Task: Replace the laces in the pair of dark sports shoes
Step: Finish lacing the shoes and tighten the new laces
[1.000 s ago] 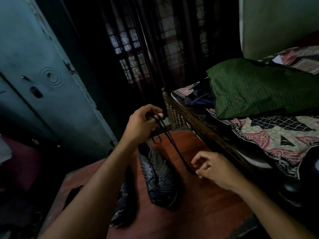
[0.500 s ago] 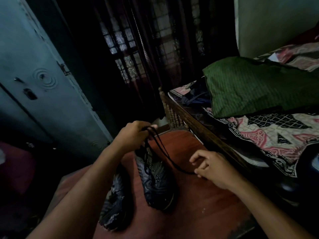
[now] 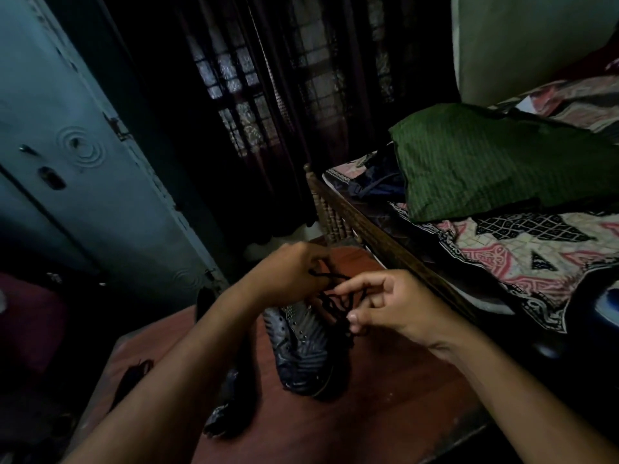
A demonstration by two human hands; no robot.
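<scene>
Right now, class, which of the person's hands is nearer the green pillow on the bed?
Right. The right hand is just short of the bed's edge, below-left of the green pillow; the left hand is further left.

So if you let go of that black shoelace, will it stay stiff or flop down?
Probably flop. The black lace hangs in loose loops and kinks between the left hand and right hand, so it looks soft and limp. It seems very light, since fingertips alone hold it. It would likely drop in a tangle onto the dark shoe.
</scene>
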